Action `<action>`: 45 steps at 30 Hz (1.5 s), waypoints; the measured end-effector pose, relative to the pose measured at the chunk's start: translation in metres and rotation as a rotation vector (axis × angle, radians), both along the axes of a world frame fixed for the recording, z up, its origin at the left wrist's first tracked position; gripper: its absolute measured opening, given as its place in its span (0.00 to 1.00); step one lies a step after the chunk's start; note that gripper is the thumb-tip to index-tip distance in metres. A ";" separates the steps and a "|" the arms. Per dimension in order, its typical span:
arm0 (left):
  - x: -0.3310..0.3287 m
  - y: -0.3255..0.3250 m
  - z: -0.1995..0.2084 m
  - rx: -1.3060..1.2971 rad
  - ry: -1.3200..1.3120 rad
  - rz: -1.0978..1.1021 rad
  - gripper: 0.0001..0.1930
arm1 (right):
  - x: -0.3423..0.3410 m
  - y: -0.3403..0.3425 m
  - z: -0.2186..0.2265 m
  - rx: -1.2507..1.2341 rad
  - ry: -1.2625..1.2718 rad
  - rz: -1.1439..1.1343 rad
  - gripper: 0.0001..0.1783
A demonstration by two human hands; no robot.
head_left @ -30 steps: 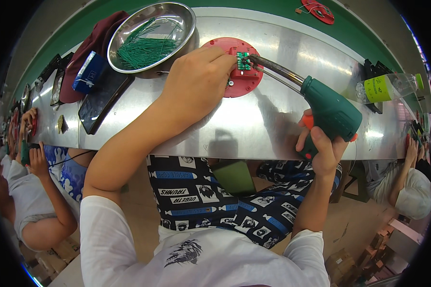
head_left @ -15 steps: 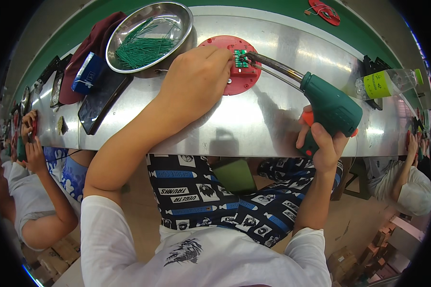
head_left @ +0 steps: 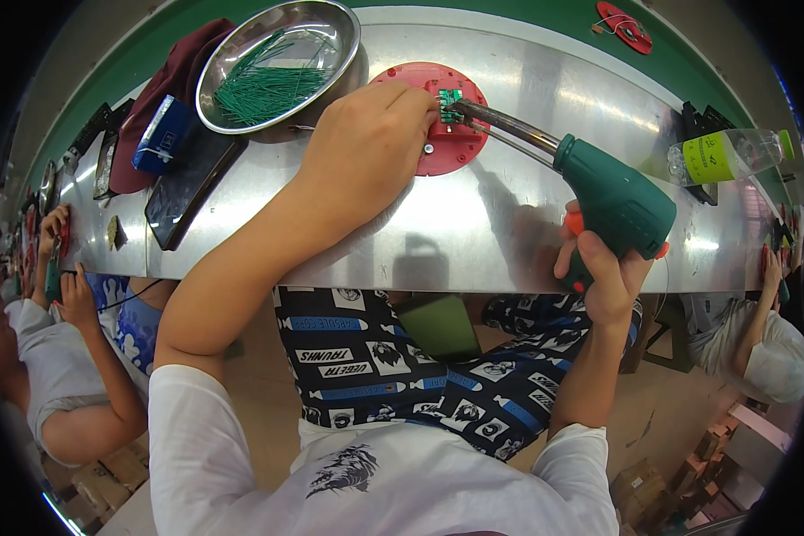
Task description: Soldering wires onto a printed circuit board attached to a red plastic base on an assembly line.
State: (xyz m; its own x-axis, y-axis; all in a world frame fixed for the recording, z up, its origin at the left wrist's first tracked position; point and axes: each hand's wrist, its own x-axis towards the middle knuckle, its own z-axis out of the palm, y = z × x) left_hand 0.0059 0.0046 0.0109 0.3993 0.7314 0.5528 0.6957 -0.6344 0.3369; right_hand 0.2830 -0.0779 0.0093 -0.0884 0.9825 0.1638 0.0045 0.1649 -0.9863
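Observation:
A small green circuit board sits on a round red plastic housing on the metal table. My left hand rests over the housing's left side, fingertips pinched together at the board's left edge; what they hold is hidden. With its fingers wrapped round the handle, my right hand holds a green soldering gun with an orange-red trigger. The gun's dark tip touches or hovers just over the board; I cannot tell which. A thinner metal tube runs below its barrel.
A steel bowl of green wires stands at the back left. Beside it lie a maroon cap, a blue box and a dark phone-like slab. A plastic bottle lies right. Co-workers sit on both sides.
The soldering gun's tip has shifted slightly left and down against the board. My left hand stays pinched in nearly the same place. At the left, a co-worker's hands have moved a little.

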 end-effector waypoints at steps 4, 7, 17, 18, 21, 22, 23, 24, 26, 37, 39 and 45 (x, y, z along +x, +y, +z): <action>-0.001 0.000 0.001 -0.012 0.024 0.002 0.05 | -0.008 -0.001 0.008 0.002 0.061 -0.041 0.19; -0.002 0.002 0.000 0.007 0.016 -0.016 0.04 | -0.005 0.001 0.007 -0.009 0.078 -0.060 0.19; -0.002 0.004 -0.001 -0.001 -0.005 -0.033 0.04 | -0.012 0.000 0.011 -0.002 0.092 -0.071 0.18; -0.002 0.004 0.000 0.002 -0.001 -0.031 0.04 | -0.011 0.000 0.012 -0.001 0.087 -0.070 0.17; -0.001 0.003 0.002 0.000 0.007 -0.027 0.04 | -0.009 0.001 0.011 -0.010 0.070 -0.038 0.16; -0.002 0.003 0.003 -0.006 0.008 -0.023 0.04 | -0.010 0.001 0.012 -0.010 0.073 -0.039 0.16; -0.001 0.003 0.002 -0.006 0.008 -0.024 0.04 | -0.010 0.001 0.012 -0.009 0.072 -0.038 0.15; 0.000 0.004 0.001 -0.005 -0.001 -0.025 0.04 | -0.010 0.001 0.013 -0.009 0.070 -0.038 0.15; 0.000 0.005 0.000 -0.006 -0.007 -0.023 0.04 | -0.009 0.001 0.014 -0.015 0.062 -0.039 0.15; -0.001 0.006 -0.001 -0.025 -0.047 -0.027 0.03 | -0.005 0.005 0.005 0.047 0.112 -0.096 0.27; -0.002 0.006 0.001 -0.011 -0.026 -0.034 0.03 | 0.002 0.001 -0.006 0.135 0.156 -0.179 0.28; -0.004 0.006 0.002 -0.014 -0.009 -0.044 0.04 | 0.023 -0.004 -0.006 0.199 0.111 -0.285 0.27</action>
